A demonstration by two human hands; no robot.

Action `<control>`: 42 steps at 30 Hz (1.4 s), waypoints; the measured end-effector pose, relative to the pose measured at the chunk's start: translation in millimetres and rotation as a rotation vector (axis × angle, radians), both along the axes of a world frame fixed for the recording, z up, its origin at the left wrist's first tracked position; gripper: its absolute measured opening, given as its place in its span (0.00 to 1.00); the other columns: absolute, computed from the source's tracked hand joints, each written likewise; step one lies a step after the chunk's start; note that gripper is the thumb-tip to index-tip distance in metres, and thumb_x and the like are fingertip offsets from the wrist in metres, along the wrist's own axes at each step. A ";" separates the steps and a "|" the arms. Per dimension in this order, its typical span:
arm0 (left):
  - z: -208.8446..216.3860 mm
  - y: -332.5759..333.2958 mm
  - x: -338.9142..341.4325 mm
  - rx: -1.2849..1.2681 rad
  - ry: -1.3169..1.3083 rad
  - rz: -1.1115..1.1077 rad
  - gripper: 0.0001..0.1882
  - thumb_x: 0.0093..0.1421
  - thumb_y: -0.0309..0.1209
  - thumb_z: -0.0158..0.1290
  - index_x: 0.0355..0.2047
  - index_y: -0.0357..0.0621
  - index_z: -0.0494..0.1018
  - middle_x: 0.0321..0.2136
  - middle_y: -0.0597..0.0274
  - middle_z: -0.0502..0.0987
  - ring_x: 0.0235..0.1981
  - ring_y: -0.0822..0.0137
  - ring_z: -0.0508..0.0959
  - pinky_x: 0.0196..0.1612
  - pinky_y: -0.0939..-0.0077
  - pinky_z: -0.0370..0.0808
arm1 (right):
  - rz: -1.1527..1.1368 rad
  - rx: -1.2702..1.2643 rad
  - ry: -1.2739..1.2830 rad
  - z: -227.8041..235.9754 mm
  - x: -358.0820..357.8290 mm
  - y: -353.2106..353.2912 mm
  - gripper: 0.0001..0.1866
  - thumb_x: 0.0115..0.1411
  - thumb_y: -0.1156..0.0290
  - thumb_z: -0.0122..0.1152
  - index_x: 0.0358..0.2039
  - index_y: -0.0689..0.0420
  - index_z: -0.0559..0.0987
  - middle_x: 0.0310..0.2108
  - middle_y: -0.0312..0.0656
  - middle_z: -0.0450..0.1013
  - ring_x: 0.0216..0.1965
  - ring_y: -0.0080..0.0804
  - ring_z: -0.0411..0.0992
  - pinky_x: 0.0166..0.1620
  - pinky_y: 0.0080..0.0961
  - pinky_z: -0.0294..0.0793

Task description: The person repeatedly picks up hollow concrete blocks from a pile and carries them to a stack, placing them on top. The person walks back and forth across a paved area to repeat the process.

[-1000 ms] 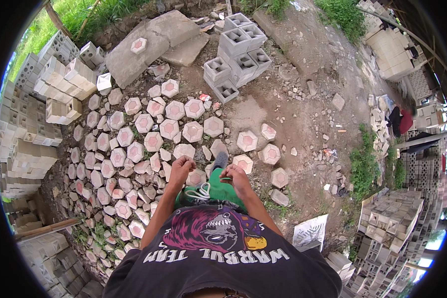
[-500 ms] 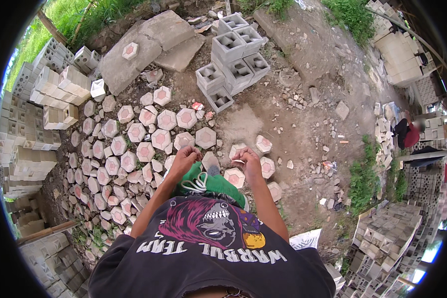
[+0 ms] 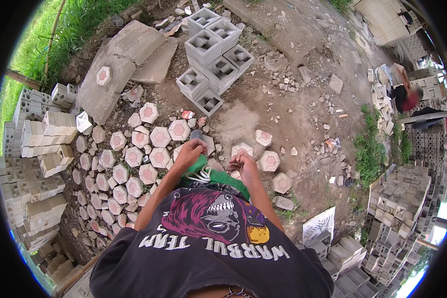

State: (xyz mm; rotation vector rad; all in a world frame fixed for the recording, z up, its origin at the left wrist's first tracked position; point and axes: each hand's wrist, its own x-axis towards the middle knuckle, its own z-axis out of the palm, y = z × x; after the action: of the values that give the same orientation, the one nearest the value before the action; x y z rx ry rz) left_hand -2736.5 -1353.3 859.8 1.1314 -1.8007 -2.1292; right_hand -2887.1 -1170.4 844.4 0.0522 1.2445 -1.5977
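My left hand is in front of the green shorts, its fingers curled together with nothing visible in them. My right hand hovers to the right of the white drawstring, fingers bent inward and likewise holding nothing I can see. Both hang above hexagonal concrete pavers with pinkish centres. One paver lies just beyond my right hand and is partly covered by it; another paver is to its right. A grey shoe shows past my left hand.
Many pavers cover the ground at left. Hollow concrete blocks stand stacked ahead, right of broken slabs. Block stacks line the left side; more blocks rise at right. A person is bent over at far right.
The view has turned and moved forward, so the stacked blocks and pavers sit further left. A grey shoe has come forward past my left hand. Both hands stay empty-looking and curled.
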 end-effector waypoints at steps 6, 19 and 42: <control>1.3 -107.2 -38.2 0.002 0.148 0.045 0.07 0.57 0.22 0.42 0.32 0.41 0.70 0.28 0.66 0.74 0.31 0.75 0.73 0.37 0.81 0.69 | -0.030 0.084 0.077 10.3 -33.3 -82.5 0.06 0.55 0.77 0.42 0.23 0.57 0.69 0.27 0.41 0.71 0.32 0.32 0.72 0.39 0.30 0.75; -136.7 -189.8 -3.0 0.104 -0.309 0.217 0.09 0.58 0.29 0.48 0.32 0.34 0.72 0.25 0.59 0.76 0.26 0.71 0.75 0.32 0.79 0.72 | 0.123 0.420 0.060 -41.9 -70.9 -181.0 0.07 0.59 0.66 0.50 0.33 0.55 0.74 0.28 0.34 0.72 0.31 0.23 0.72 0.37 0.25 0.72; -866.7 -241.1 -240.2 -0.434 -0.368 0.835 0.40 0.54 0.32 0.52 0.61 0.30 0.45 0.57 0.36 0.58 0.59 0.48 0.60 0.61 0.64 0.55 | 0.824 0.327 1.376 -823.9 -326.0 -383.9 0.39 0.54 0.45 0.57 0.54 0.65 0.66 0.51 0.60 0.65 0.54 0.52 0.64 0.52 0.41 0.67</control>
State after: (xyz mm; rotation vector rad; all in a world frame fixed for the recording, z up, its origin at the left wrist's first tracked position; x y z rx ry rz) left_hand -2976.8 -1594.3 -6.9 1.7874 -1.4001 -1.0587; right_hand -3213.1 -1554.3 20.5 -1.3639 2.1042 -0.5351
